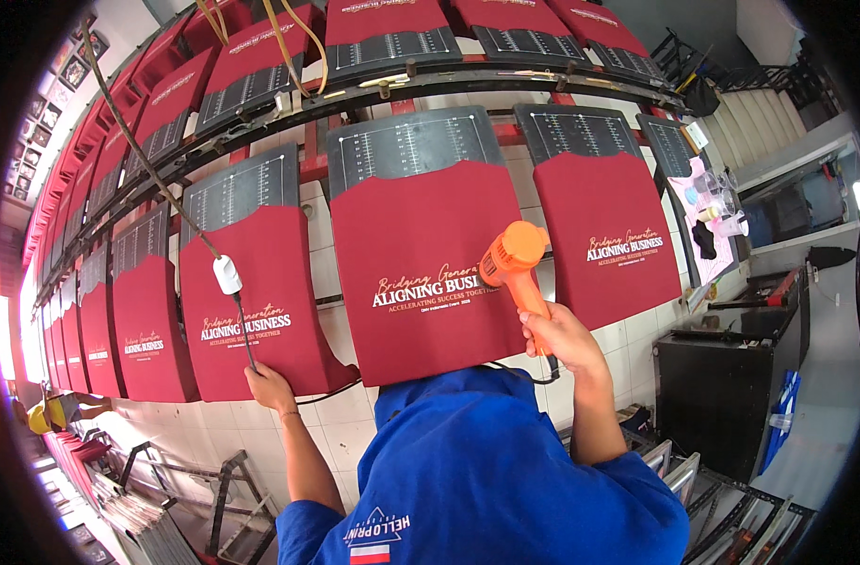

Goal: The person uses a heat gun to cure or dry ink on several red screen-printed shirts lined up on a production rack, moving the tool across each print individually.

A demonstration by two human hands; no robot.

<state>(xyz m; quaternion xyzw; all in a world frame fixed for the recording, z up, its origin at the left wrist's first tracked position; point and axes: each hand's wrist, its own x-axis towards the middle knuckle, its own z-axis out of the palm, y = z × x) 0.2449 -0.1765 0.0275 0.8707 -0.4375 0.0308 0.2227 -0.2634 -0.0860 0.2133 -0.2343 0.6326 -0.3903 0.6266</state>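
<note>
My right hand [567, 339] is wrapped round the handle of an orange hair dryer [517, 252], held above the right side of the middle dark red printed fabric panel [421, 226]. My left hand [270, 388] is closed on a thin black cord [244, 325] by the lower edge of the neighbouring red panel [246, 264]. That cord runs up to a white connector [227, 274], which hangs from a long cable [147, 165]. Each panel is stretched over a dark board [416, 146] with white ruler markings and carries white and gold lettering.
More red panels on boards stand in rows to the left and behind a dark metal rail [392, 87]. Another red panel [604, 240] lies at right, beside a pink sheet [703, 221] with small containers. A black cabinet [708, 400] and metal racks [218, 508] stand nearby.
</note>
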